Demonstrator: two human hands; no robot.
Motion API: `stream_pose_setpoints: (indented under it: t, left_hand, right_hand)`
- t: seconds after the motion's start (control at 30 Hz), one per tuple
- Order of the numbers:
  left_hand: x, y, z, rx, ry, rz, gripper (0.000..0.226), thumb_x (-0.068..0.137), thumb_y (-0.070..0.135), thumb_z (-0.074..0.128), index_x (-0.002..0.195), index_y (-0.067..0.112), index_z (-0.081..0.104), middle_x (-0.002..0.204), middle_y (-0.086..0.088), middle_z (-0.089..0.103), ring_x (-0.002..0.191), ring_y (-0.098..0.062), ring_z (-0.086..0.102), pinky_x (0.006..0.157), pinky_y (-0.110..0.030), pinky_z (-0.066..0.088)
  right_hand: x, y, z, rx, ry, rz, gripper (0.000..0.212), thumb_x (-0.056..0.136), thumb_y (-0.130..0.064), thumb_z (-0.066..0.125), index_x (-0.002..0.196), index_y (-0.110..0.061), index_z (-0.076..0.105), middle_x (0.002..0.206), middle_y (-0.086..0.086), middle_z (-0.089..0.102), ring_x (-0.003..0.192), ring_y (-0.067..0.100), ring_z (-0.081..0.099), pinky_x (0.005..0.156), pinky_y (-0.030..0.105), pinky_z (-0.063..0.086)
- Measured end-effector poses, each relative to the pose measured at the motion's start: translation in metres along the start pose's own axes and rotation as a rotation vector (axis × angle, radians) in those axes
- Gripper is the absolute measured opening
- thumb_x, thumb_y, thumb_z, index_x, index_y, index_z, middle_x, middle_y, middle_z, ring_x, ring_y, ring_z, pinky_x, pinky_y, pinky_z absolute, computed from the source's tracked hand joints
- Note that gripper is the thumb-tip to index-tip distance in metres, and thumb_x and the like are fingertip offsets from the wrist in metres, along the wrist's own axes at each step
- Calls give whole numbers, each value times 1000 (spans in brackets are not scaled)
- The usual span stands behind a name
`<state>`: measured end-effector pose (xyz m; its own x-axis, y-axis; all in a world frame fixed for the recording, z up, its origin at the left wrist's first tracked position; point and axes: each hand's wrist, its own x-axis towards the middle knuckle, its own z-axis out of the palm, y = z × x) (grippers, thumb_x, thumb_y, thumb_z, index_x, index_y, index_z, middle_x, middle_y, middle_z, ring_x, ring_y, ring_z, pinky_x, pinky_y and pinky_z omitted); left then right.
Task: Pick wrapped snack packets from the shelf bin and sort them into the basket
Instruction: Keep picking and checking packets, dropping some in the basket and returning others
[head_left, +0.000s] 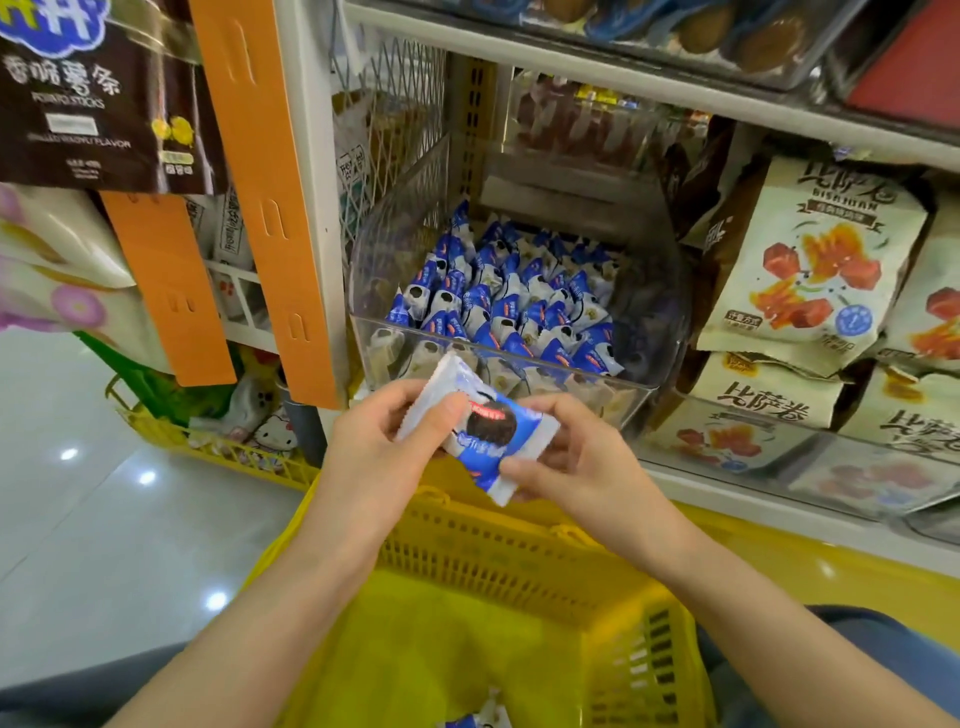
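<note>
The blue-and-white snack packet (480, 431) sits tilted between your two hands, above the far rim of the yellow basket (519, 561). Your left hand (379, 447) pinches its upper left end, and your right hand (576, 457) pinches its lower right edge. Just behind it, the clear shelf bin (597, 397) holds many matching packets (509, 301). A second packet (480, 717) lies on the basket floor between your forearms.

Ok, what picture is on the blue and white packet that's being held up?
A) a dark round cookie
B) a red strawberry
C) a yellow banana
A: the snack packet shows a dark round cookie on its blue and white wrapper, and the packets in the clear bin have the same look.
</note>
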<state>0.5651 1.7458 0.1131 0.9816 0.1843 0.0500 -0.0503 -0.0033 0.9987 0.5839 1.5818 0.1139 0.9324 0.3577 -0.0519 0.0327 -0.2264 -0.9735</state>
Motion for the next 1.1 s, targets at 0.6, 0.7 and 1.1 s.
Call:
stream_pose_setpoints:
  t: [0.6,0.7,1.1]
  left_hand:
    - [-6,0,6,172,-149,68,16,88,17,57,74,11,60,60,5,61,57,0,56,51,-12,43]
    - [-9,-1,6,332,-170,153,15,87,21,59,73,16,61,56,12,58,51,1,49,48,-11,35]
    - [-7,-2,8,210,-144,-22,12,91,24,52,83,18,58,73,9,60,72,-6,58,69,-22,47]
  right_hand:
    - [-7,3,15,-136,94,-108,9,86,-27,61,94,-23,58,84,-10,65,82,7,63,78,37,54]
    - [-7,2,14,-187,140,-153,7,87,-29,58,87,-24,62,80,-11,64,74,2,59,69,26,51]
    - [-9,4,9,-523,358,-479,13,87,-28,60,86,-17,67,82,-10,62,78,1,57,67,17,47]
